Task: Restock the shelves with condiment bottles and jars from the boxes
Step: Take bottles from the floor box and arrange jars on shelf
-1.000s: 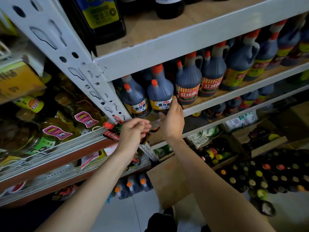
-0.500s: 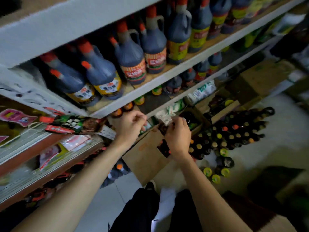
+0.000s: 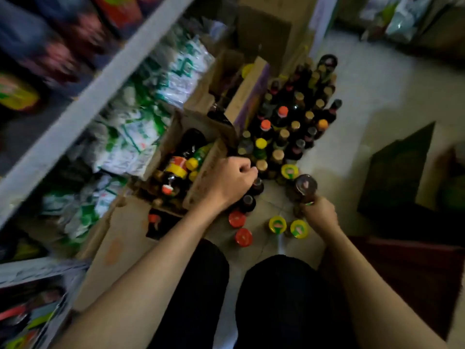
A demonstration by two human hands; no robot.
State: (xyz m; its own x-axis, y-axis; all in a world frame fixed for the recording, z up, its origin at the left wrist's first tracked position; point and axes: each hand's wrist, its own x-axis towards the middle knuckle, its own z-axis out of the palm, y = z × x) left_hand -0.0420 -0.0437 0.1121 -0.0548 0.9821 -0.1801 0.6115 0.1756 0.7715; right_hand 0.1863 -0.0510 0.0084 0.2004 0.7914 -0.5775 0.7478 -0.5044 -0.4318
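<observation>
Shop floor [image 3: 372, 102] | right hand [image 3: 320, 214]: fingers wrapped round dark jar [image 3: 305, 185] | left hand [image 3: 230, 183]: fingers curled over bottles [image 3: 284, 133], hold unclear

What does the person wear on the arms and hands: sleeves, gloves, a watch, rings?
Nothing that shows. The left arm and the right arm are bare up to the picture's edge, with no sleeve in view. The left hand and the right hand have no gloves. No watch, band or ring is visible, though the picture is somewhat blurred.
</observation>
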